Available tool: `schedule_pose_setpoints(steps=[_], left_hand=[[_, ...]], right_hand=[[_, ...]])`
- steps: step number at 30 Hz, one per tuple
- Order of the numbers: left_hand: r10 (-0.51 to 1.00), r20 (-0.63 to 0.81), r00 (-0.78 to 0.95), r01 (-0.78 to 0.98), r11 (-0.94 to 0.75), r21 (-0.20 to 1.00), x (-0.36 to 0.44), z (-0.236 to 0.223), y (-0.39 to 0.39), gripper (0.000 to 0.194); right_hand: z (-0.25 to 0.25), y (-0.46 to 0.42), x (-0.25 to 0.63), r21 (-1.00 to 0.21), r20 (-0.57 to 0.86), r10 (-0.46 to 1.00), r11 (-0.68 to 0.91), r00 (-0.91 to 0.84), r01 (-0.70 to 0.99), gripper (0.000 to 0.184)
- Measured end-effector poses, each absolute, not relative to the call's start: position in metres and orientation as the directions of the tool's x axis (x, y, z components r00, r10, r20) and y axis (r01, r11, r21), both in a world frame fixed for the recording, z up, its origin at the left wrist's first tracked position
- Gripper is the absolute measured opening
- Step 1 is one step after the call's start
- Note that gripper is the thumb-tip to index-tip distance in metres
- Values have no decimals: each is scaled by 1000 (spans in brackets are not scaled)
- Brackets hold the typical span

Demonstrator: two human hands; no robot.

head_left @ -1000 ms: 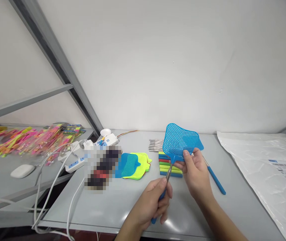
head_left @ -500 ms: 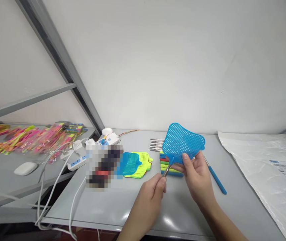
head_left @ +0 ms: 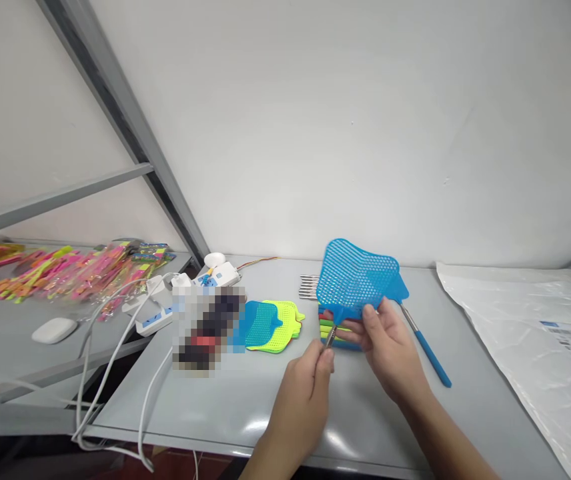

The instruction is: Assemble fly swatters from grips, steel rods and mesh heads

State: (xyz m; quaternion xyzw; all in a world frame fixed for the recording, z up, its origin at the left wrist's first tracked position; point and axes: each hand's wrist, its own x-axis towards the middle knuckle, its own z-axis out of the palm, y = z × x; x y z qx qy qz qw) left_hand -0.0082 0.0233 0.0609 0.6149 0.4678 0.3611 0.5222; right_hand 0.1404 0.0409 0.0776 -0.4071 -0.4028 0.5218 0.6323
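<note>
My left hand (head_left: 308,377) is closed around a handle whose metal rod (head_left: 331,337) points up to the neck of a blue fly swatter head (head_left: 355,270). The rod's tip meets the neck. With thumb in front and fingers behind, my right hand (head_left: 385,340) grips the lower right edge of that head. Behind it lies a stack of coloured handles (head_left: 328,327) with metal rods (head_left: 308,287), partly hidden. To the right rests a blue-handled fly swatter (head_left: 433,357), its head mostly covered. Left of my hands are stacked blue and yellow swatter heads (head_left: 283,327).
A white plastic mailing bag (head_left: 510,320) covers the right of the grey table (head_left: 205,413). At left are power strips (head_left: 154,321), white cables (head_left: 110,373) and a pixelated dark object (head_left: 210,333). Bagged pink and yellow items (head_left: 85,273) lie on the far-left shelf.
The blue swatter head has shifted slightly left and turned a little in my hands, showing more of the swatter behind it. Both hands keep their grip.
</note>
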Motion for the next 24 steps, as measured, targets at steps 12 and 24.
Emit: schedule_pose_setpoints(steps=[12,24], left_hand=[[981,-48,188,-268,99,958,19,55,27,39],[999,-26,-32,-292,16,956,33,46,50,38]], right_hand=[[59,2,129,-899,176,979,201,-99,390,33],[47,3,160,-814,61,994,99,-86,572,25]])
